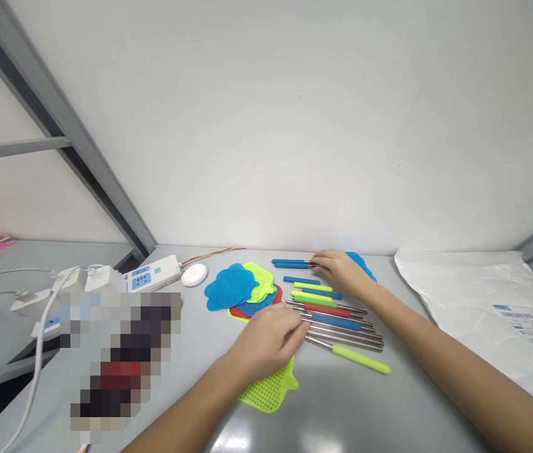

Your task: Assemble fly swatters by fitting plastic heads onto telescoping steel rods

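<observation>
The left hand [269,340] lies on a yellow-green swatter head [269,390], its grip closing on the steel rod ends [342,330]. Beyond the rods, the right hand [339,270] pinches a blue handle [292,262].

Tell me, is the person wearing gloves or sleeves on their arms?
No gloves and no sleeves show. Both forearms are bare all the way to the picture's edge. The left hand and the right hand are bare too, with no rings, watch or bracelet that can be seen. No marks or cables are on them.
</observation>
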